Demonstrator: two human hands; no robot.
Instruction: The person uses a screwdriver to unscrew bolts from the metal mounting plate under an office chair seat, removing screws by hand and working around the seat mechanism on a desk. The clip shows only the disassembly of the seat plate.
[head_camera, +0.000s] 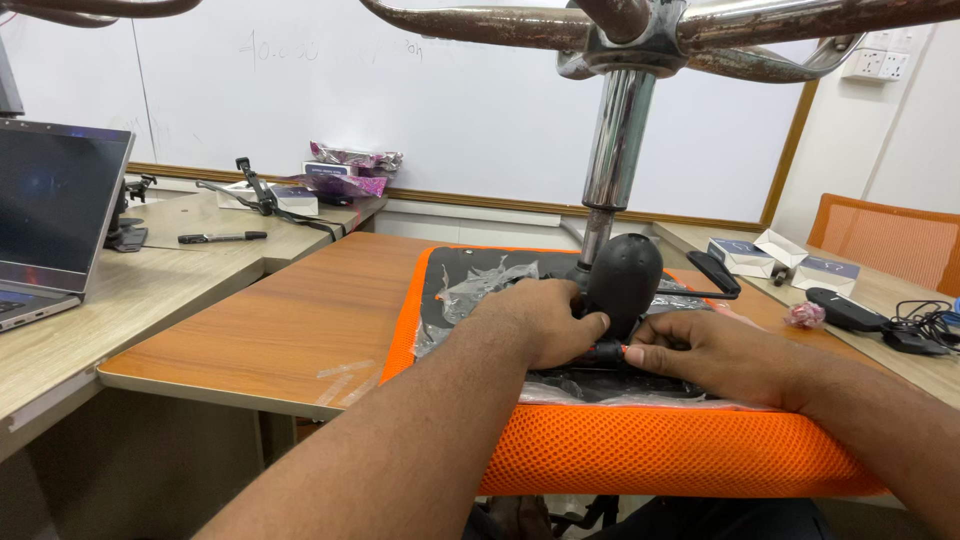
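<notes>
Both your hands work at the upturned orange chair seat (660, 450) on the wooden table (300, 330): left hand (545, 320) clenched around the black mechanism's (622, 275) base, right hand (700, 350) pinching a small dark part (608, 352). You look mid-fitting; next, steady alignment matters.

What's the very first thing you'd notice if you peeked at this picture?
An upside-down office chair: its bright orange mesh seat lies on the wooden table, and a shiny metal post rises to rusty legs at the top. Both hands, left hand and right hand, work at the black mechanism in the middle.
</notes>
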